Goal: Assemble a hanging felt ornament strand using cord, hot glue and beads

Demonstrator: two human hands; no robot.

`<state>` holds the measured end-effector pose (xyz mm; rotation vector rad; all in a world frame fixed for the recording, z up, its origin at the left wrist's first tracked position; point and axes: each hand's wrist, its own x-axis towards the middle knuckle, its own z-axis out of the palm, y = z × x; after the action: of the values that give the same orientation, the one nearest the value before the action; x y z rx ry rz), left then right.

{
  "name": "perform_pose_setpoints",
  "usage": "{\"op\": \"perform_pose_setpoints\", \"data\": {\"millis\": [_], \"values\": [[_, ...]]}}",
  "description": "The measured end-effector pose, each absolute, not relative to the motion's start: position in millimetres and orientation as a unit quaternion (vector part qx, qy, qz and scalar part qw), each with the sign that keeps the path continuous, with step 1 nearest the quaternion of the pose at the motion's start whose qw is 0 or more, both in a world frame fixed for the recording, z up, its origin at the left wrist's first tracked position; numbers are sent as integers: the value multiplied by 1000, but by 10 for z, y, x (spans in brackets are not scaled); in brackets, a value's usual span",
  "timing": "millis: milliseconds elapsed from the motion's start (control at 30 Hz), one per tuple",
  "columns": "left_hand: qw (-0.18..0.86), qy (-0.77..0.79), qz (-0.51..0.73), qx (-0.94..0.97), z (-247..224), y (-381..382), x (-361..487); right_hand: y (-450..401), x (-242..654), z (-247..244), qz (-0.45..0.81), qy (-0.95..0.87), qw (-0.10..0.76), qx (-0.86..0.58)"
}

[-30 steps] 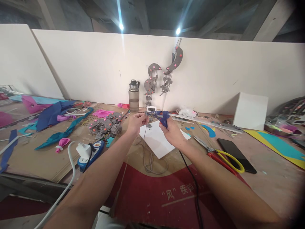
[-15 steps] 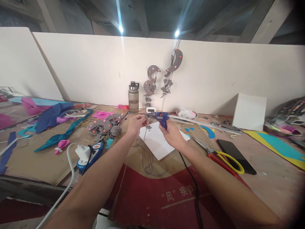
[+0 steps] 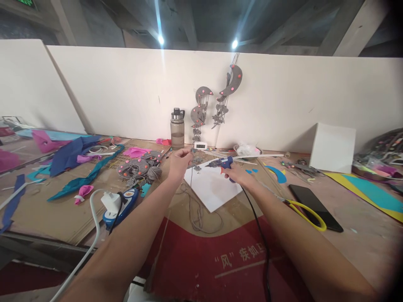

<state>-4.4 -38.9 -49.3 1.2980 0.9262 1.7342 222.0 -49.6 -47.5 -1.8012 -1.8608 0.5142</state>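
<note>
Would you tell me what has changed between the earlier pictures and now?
The right hand has drawn the glue gun away from the left hand, to the right and slightly toward the person, without letting go. The left hand stays raised, with yarn hanging at its fingers; the bottle and phone stayed put.

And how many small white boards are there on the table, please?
2. The flat board lies below the glue gun, partly hidden by the right hand; the standing board is near the white wall, at the right. Others may be hidden.
</note>
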Motion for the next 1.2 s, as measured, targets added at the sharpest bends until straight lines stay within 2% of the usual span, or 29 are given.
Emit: {"op": "perform_pose_setpoints", "data": {"millis": [133,200,267,367,433,533,600,867,1200], "values": [[355,361,673,540,-454,-465,22,-531,2251,-540,123,-672,234,-692],[341,363,674,547,-435,-502,50,-607,2187,-490,64,-677,277,-679],[313,370,676,555,-421,-536,75,-699,2066,-397,24,-697,366,-616],[261,386,673,574,-408,-583,108,-819,1808,-255,125,-703,495,-494],[230,395,673,581,-398,-613,125,-853,1628,-208,234,-688,530,-436],[214,403,678,577,-375,-657,139,-823,1422,-224,382,-640,538,-394],[216,406,681,570,-359,-683,142,-772,1349,-265,422,-611,550,-381],[253,418,670,559,-372,-676,150,-648,1361,-378,346,-639,571,-382],[370,392,673,506,-446,-613,209,-636,1390,-372,303,-639,565,-424]]}}
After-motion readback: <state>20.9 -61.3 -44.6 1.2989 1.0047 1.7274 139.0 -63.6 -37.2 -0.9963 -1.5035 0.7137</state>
